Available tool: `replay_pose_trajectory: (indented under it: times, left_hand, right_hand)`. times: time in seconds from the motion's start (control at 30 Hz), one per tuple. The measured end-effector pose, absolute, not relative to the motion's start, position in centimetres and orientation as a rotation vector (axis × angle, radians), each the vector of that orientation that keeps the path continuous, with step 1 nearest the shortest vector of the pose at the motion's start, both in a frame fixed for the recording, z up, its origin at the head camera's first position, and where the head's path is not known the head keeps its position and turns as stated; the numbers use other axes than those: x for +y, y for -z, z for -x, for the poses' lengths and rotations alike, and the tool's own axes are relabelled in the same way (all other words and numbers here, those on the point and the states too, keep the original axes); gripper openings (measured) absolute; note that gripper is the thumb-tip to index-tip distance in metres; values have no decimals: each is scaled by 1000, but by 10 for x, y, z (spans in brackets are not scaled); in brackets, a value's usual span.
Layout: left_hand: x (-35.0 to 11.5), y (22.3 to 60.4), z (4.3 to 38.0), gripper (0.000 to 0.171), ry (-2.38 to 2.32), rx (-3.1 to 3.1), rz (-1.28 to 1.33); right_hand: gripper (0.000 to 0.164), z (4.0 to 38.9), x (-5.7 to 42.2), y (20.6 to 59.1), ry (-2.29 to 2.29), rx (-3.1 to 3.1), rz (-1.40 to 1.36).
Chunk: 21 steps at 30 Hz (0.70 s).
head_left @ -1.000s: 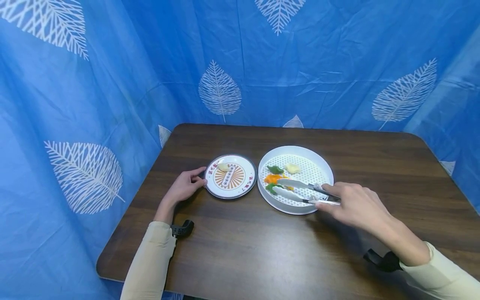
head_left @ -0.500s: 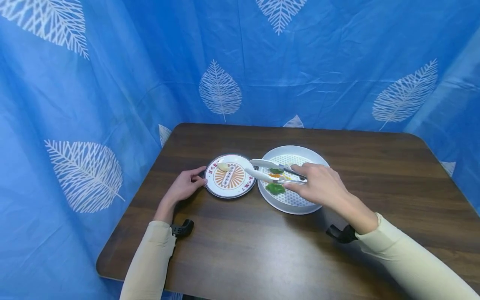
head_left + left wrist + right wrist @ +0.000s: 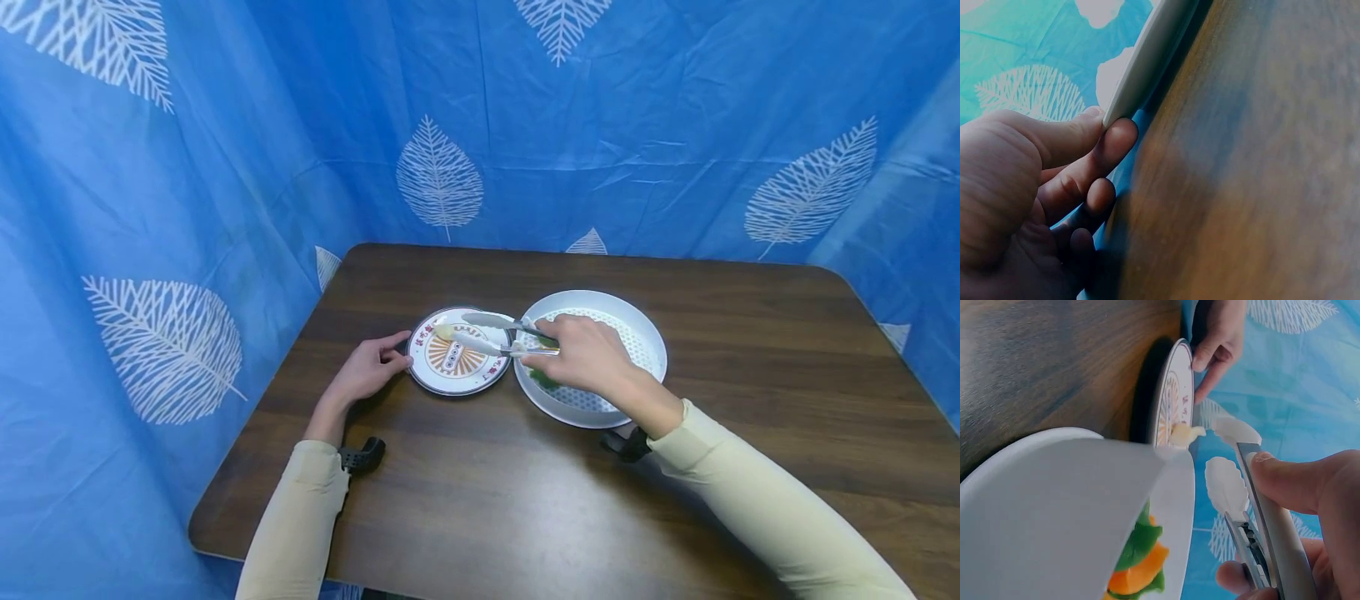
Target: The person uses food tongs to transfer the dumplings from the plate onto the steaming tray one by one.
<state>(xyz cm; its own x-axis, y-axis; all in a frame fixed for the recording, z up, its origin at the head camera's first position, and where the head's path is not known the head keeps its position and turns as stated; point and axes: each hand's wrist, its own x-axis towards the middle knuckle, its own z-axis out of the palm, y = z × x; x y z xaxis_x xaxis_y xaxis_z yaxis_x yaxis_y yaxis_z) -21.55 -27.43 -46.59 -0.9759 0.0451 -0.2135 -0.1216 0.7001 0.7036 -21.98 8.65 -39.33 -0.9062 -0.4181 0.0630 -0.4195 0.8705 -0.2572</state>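
Observation:
My left hand (image 3: 363,367) pinches the left rim of a round white plate (image 3: 453,385) between thumb and forefinger, as the left wrist view shows. One pale dumpling (image 3: 1182,434) lies on this plate's printed face. In my right hand (image 3: 592,354) I hold metal tongs (image 3: 1275,525) with white scalloped tips, which reach over the plate. The tips are spread with nothing between them, the nearer one overlapping the dumpling in the head view. Below my right hand stands a white round steamer tray (image 3: 570,414) with a green dumpling (image 3: 1141,544) and an orange dumpling (image 3: 1138,575), partly hidden.
Plate and tray stand side by side on a dark wooden table (image 3: 465,483). Blue curtains (image 3: 525,167) with white leaf prints hang behind and to the left of it. A black band (image 3: 363,454) sits at the left wrist.
My right hand has moved left with the tongs, from above the steamer tray to over the plate. The left hand has stayed at the plate's rim.

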Motion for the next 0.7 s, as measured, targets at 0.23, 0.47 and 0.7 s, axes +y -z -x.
replay_pose_trajectory:
  times: [0.23, 0.47, 0.7]
  left_hand:
    - [-275, 465, 215, 63, -1140, 2689, 67]
    - [-274, 467, 215, 63, -1138, 2678, 72]
    - [-273, 466, 214, 62, -1137, 2695, 53]
  right_hand:
    - [67, 227, 70, 400, -401, -3060, -680]
    - [70, 232, 59, 406, -386, -3082, -668]
    - [67, 234, 49, 408, -388, -3104, -618]
